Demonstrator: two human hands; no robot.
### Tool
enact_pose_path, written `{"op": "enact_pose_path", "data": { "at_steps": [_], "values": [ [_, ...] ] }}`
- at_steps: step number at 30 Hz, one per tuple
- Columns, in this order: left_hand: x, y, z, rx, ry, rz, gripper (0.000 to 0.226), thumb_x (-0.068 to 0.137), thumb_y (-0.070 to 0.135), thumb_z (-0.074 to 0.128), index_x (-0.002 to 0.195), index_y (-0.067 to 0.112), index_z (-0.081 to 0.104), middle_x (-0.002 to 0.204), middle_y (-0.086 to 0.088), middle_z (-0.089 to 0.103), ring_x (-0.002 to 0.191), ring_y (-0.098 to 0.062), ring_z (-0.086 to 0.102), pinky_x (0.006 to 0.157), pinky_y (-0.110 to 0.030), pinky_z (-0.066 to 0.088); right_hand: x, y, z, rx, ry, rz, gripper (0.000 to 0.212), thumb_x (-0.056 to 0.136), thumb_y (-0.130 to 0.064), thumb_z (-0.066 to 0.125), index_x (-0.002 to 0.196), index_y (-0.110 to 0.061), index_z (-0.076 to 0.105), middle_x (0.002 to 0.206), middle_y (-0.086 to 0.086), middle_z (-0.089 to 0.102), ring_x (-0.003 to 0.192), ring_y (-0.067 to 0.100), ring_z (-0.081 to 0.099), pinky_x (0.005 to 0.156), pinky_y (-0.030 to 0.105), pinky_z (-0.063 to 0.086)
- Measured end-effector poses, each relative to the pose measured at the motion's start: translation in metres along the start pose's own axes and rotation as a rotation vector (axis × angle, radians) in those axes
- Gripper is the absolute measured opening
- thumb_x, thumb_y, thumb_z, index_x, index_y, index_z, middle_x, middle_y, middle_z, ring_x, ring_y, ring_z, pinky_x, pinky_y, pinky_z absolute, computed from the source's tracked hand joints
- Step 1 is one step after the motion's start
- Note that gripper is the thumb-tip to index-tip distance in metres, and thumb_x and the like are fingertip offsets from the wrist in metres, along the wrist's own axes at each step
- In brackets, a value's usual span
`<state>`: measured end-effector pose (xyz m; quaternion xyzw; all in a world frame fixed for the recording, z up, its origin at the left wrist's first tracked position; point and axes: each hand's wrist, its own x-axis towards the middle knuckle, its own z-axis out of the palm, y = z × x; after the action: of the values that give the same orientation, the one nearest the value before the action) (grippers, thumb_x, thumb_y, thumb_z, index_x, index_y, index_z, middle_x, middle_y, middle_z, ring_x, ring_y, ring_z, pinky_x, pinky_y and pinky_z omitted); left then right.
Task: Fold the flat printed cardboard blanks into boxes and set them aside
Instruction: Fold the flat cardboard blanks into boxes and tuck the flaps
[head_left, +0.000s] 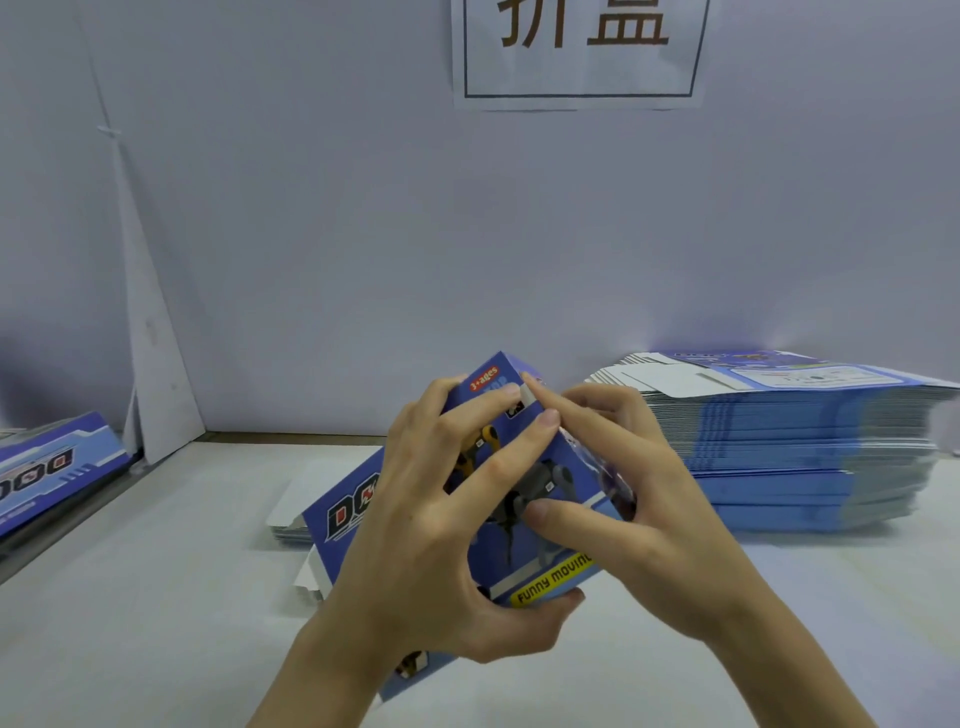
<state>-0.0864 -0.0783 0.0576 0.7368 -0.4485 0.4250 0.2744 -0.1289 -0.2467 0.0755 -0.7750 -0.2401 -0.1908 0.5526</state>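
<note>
Item: box, half-formed, held in both my grips just above the tabletop.
Left grip: fingers spread over the printed face, thumb under the near edge, steadying it.
Right grip: curled round the far side, forefinger on a white flap, probably tucking it.
Right of that grip: tall stack of blanks, within reach.
Left of my left grip: finished boxes, apparently.
Beyond: pale wall, paper sign.
</note>
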Motion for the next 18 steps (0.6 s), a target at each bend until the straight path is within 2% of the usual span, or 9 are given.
{"op": "enact_pose_path", "data": {
  "at_steps": [3, 5, 8, 10, 12, 14, 15, 16, 18],
  "values": [
    [0.000, 0.001, 0.002, -0.007, -0.007, 0.008, 0.096, 0.056, 0.050, 0.084, 0.137, 0.016, 0.046, 0.144, 0.000, 0.038, 0.138, -0.030, 0.034, 0.103, -0.056, 0.038, 0.000, -0.001, 0.000, -0.039, -0.017, -0.001, 0.046, 0.074, -0.021, 0.066, 0.109, -0.049, 0.067, 0.128, -0.011, 0.042, 0.127, 0.013, 0.045, 0.086, 0.029, 0.056],
    [0.002, -0.003, -0.001, -0.018, -0.032, 0.010, 0.094, 0.058, 0.050, 0.082, 0.138, 0.017, 0.044, 0.145, 0.001, 0.037, 0.139, -0.029, 0.032, 0.105, -0.054, 0.037, -0.001, -0.001, 0.004, -0.078, -0.019, -0.005, 0.053, 0.076, -0.023, 0.063, 0.117, -0.056, 0.059, 0.131, -0.018, 0.039, 0.133, 0.013, 0.039, 0.096, 0.038, 0.052],
    [0.002, -0.012, -0.008, 0.006, -0.058, 0.030, 0.088, 0.062, 0.052, 0.075, 0.137, 0.017, 0.044, 0.145, -0.001, 0.036, 0.140, -0.027, 0.030, 0.105, -0.052, 0.038, -0.001, 0.001, 0.010, -0.131, -0.006, -0.007, 0.068, 0.077, -0.029, 0.061, 0.136, -0.057, 0.041, 0.139, -0.025, 0.031, 0.138, 0.004, 0.031, 0.103, 0.035, 0.048],
    [0.000, -0.018, -0.010, 0.020, -0.042, 0.035, 0.085, 0.065, 0.054, 0.074, 0.136, 0.017, 0.044, 0.145, -0.004, 0.035, 0.140, -0.029, 0.030, 0.104, -0.052, 0.039, -0.001, 0.000, 0.011, -0.073, -0.001, 0.013, 0.071, 0.077, -0.039, 0.064, 0.140, -0.054, 0.036, 0.145, -0.026, 0.024, 0.136, -0.002, 0.034, 0.100, 0.028, 0.050],
    [-0.001, -0.021, -0.010, 0.014, -0.012, 0.031, 0.086, 0.067, 0.057, 0.073, 0.137, 0.017, 0.042, 0.146, -0.007, 0.029, 0.139, -0.030, 0.032, 0.103, -0.048, 0.042, -0.001, -0.002, 0.006, 0.001, 0.039, 0.028, 0.075, 0.072, -0.050, 0.064, 0.141, -0.054, 0.035, 0.143, -0.034, 0.025, 0.129, -0.012, 0.040, 0.090, 0.016, 0.051],
    [-0.002, -0.022, -0.008, -0.005, 0.010, 0.033, 0.094, 0.066, 0.060, 0.074, 0.142, 0.019, 0.037, 0.151, -0.013, 0.020, 0.142, -0.024, 0.028, 0.107, -0.033, 0.041, -0.001, -0.004, 0.000, 0.087, 0.048, 0.063, 0.081, 0.067, -0.052, 0.067, 0.141, -0.052, 0.034, 0.136, -0.036, 0.040, 0.118, -0.018, 0.047, 0.079, 0.006, 0.048],
    [-0.003, -0.023, -0.008, -0.021, 0.015, 0.038, 0.098, 0.065, 0.060, 0.076, 0.143, 0.020, 0.033, 0.153, -0.016, 0.017, 0.144, -0.021, 0.024, 0.109, -0.027, 0.037, -0.001, -0.005, -0.002, 0.135, 0.024, 0.084, 0.082, 0.068, -0.048, 0.071, 0.141, -0.052, 0.034, 0.128, -0.038, 0.049, 0.114, -0.015, 0.053, 0.077, 0.006, 0.049],
    [-0.003, -0.023, -0.008, -0.039, 0.011, 0.036, 0.101, 0.064, 0.059, 0.077, 0.145, 0.021, 0.029, 0.155, -0.018, 0.013, 0.146, -0.020, 0.022, 0.110, -0.027, 0.036, -0.001, -0.006, -0.003, 0.173, 0.001, 0.091, 0.080, 0.071, -0.041, 0.074, 0.140, -0.050, 0.035, 0.121, -0.038, 0.056, 0.110, -0.011, 0.058, 0.075, 0.007, 0.050],
    [-0.003, -0.020, -0.005, -0.055, -0.005, -0.003, 0.101, 0.067, 0.058, 0.074, 0.147, 0.019, 0.026, 0.158, -0.017, 0.007, 0.147, -0.026, 0.019, 0.107, -0.047, 0.040, -0.001, -0.007, -0.002, 0.154, 0.052, 0.042, 0.075, 0.074, -0.027, 0.074, 0.138, -0.044, 0.039, 0.114, -0.037, 0.061, 0.105, -0.005, 0.064, 0.073, 0.008, 0.051]
  ]
}}
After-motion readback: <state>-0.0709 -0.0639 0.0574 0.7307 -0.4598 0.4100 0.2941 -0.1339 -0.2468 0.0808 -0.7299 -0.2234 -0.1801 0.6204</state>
